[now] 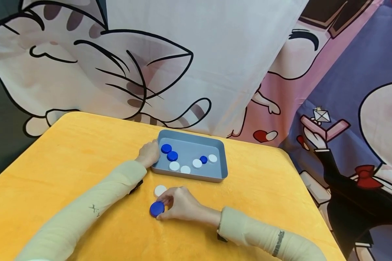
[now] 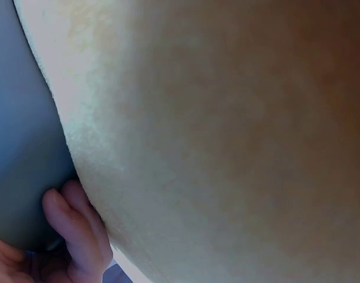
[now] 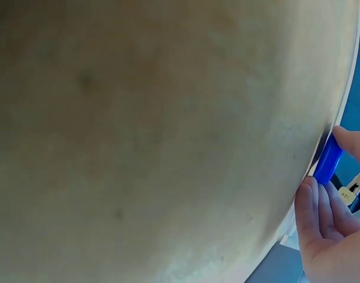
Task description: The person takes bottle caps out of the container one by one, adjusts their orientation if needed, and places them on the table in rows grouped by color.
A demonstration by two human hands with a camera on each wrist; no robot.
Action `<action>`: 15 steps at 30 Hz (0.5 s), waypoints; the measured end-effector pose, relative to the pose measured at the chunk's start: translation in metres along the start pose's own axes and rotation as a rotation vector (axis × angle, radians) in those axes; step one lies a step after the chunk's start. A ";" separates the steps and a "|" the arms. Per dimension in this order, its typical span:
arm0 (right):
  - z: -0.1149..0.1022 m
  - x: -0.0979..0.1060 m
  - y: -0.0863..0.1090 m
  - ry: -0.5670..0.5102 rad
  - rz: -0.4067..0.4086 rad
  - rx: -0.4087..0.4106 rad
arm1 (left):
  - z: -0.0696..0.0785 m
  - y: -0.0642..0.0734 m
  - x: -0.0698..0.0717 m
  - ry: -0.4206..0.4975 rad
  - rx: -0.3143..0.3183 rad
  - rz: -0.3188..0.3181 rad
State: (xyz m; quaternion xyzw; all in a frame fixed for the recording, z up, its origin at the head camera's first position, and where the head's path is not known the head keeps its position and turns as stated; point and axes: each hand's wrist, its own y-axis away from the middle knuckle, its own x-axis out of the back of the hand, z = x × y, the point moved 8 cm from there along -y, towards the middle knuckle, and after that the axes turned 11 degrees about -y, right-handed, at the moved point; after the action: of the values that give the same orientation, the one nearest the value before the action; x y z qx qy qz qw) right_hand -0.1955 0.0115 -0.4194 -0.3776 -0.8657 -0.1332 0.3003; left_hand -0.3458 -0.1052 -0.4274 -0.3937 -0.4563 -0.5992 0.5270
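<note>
Between the thumb and fingers of my right hand (image 1: 183,204) is a blue round cap (image 1: 156,209), pinched at its edge over the yellow tabletop. The right wrist view shows this blue cap (image 3: 329,160) side-on. Just beyond it lies a white round cap (image 1: 160,190), close to my fingers. My left hand (image 1: 149,154) grips the left wall of a grey-blue tray (image 1: 192,141); its curled fingers (image 2: 79,227) show in the left wrist view. Inside the tray, two blue caps (image 1: 172,156) lie at the left, with several white caps (image 1: 185,169) and a smaller blue cap (image 1: 203,159) farther right.
A yellow cloth (image 1: 264,203) covers the table under everything. Behind the table hangs a cartoon-printed curtain (image 1: 228,65), which continues down the right side. The tray's raised rim stands between the loose white cap and the caps inside.
</note>
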 end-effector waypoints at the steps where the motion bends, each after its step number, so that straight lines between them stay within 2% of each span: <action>1: -0.001 -0.001 0.000 0.012 -0.005 0.006 | 0.000 0.000 0.000 0.002 0.001 -0.001; 15: -0.006 -0.005 0.000 0.115 -0.026 0.052 | 0.000 0.000 0.000 0.000 -0.010 0.011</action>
State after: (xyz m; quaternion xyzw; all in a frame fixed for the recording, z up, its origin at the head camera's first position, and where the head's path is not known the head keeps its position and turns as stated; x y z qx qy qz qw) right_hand -0.1906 0.0059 -0.4182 -0.3500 -0.8551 -0.1361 0.3574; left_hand -0.3461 -0.1053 -0.4272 -0.3989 -0.4512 -0.5985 0.5283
